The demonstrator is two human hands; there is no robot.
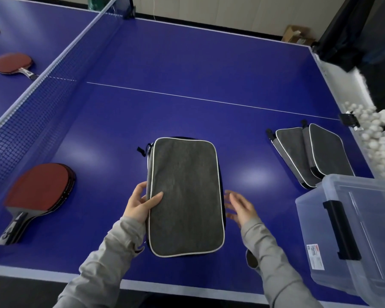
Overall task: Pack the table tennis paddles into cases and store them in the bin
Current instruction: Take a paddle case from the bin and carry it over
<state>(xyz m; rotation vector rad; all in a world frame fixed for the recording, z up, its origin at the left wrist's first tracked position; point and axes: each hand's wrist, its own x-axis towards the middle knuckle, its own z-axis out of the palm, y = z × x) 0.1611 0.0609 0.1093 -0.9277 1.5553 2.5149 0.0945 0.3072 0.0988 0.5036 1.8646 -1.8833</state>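
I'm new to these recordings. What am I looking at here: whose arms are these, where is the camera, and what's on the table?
There is no machine here. One camera sits on a person's head and looks forward and down, so the two grey-sleeved arms are that person's own.

The blue surface is a table tennis table with its net on the left. The left hand grips the edge of a grey case, thumb on top. The right hand is open beside the case, its fingers blurred; I cannot tell whether it touches.

A red paddle lies to the left, and another paddle lies beyond the net. Two more cases lie on the right, behind a clear bin. White balls are heaped past the table's right edge.
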